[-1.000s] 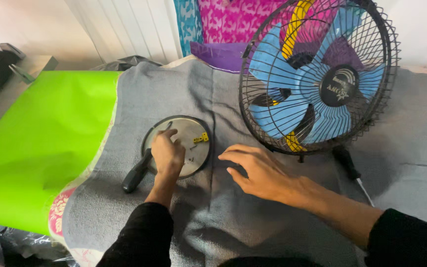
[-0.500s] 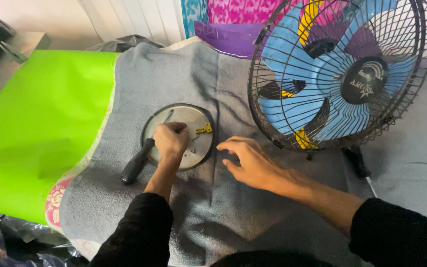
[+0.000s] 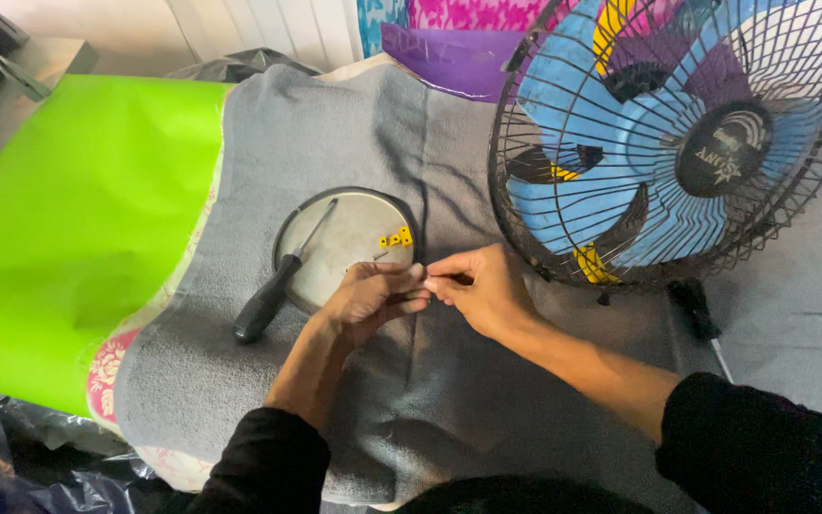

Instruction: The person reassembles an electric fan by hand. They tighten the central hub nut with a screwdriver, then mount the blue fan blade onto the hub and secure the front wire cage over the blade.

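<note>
Left hand and right hand meet fingertip to fingertip over the grey cloth, just at the near-right edge of the round metal dish. Both are pinched shut on something too small to make out. Left forearm comes up from below, wrist bent right; right forearm angles in from lower right, black sleeves on both. Black-handled screwdriver lies with its shaft in the dish, handle out on the cloth. Small yellow parts sit at the dish's right side. Caged fan with blue blades stands just right of the hands. Green sheet lies left.
</note>
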